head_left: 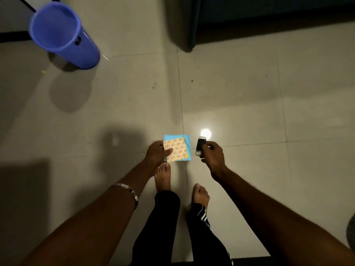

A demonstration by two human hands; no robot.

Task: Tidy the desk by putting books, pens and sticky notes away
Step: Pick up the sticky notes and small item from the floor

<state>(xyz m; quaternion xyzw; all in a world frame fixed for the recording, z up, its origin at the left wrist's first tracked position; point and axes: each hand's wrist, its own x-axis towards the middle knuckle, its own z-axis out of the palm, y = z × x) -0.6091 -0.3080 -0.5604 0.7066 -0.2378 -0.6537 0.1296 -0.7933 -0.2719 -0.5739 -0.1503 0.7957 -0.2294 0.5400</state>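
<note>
Head view shows us standing on the tiled floor, carrying things off, so we judge this the put-away step for the sticky notes. Our left hand pinches the pad, thumb on top, a blue sheet under the tan one, held just above our feet. Our right hand curls round a small dark gadget, perhaps a stapler; we cannot tell. Next we must find where the notes belong; no table shows. A blue bin stands well apart, ahead on the left, a dark cabinet ahead on the right. Nothing blocks the path.
</note>
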